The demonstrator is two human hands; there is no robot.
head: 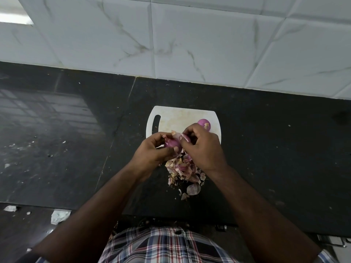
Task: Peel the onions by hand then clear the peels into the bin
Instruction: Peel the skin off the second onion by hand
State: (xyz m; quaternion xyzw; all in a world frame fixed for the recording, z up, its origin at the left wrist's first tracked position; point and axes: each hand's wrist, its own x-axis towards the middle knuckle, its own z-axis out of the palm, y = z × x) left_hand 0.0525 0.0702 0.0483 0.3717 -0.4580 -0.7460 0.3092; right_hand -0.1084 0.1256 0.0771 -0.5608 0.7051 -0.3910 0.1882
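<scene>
While the left hand (154,149) cups the onion (171,143) from below and from its own side, fingers curled round the bulb above the near edge of the white cutting board (174,116), the right hand (202,147) comes at it from the other side, its fingertips pinching a pale flap of skin (180,136) that stands up from the top of the bulb. That is the relation the next pull turns on: the loose skin lies on the upper, far face of the onion, between the two grips, so the right hand is the nearer one to strip it and, as I judge it, would draw the flap towards itself and down while the left grip keeps the bulb from turning. The onion's long axis cannot be read clearly, since fingers cover both ends. Directly beneath the hands, on the dark worktop (266,149) and just touching the board's near edge, lies the heap of peels (183,169), so anything torn off should drop onto it. A second onion (204,124), which looks already bare, sits on the board just beyond the right hand's knuckles, close enough to be knocked by a wide pull. There is open worktop to either side, the tiled wall (190,44) stands well behind the board, and no bin is in view.
</scene>
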